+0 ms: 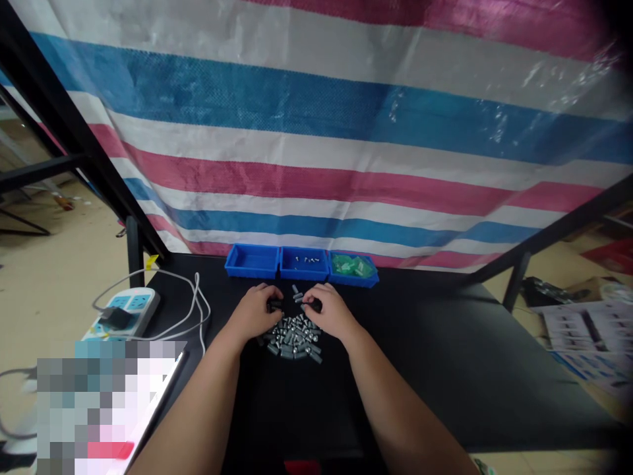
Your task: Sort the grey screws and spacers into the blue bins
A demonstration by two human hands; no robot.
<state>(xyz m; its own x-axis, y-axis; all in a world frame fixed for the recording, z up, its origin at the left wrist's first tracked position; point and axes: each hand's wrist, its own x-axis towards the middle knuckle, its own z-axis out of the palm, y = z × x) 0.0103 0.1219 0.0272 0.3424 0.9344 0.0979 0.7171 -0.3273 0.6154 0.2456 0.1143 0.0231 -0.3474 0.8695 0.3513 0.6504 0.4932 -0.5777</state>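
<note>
So both hands are right at the pile of little metal bits (295, 335), one on each side of it, and I'm using that pile as my landmark. The left hand (254, 311) is on the pile's left edge, fingers curled, thumb reaching in by the bits, just a narrow gap; from where I'm standing I honestly can't tell if it's pinching anything. The right hand (331, 309) is at the pile's upper right, curled about the same way, fingertips close to a few loose grey cylinders (297, 295) just beyond the pile, and again, can't tell if it's got one. The pile itself, grey cylinders mixed with shiny pieces, sits on a black table (425, 359) between the forearms. Past the pile there's a row of blue bins: left bin (252, 272), middle bin (303, 276) with some small shiny bits in it, right bin (352, 282) with green plastic (349, 265). Well left of the pile is a power strip (142, 302) with a black plug (116, 318). Behind everything beyond the pile hangs a striped sheet (346, 152).
</note>
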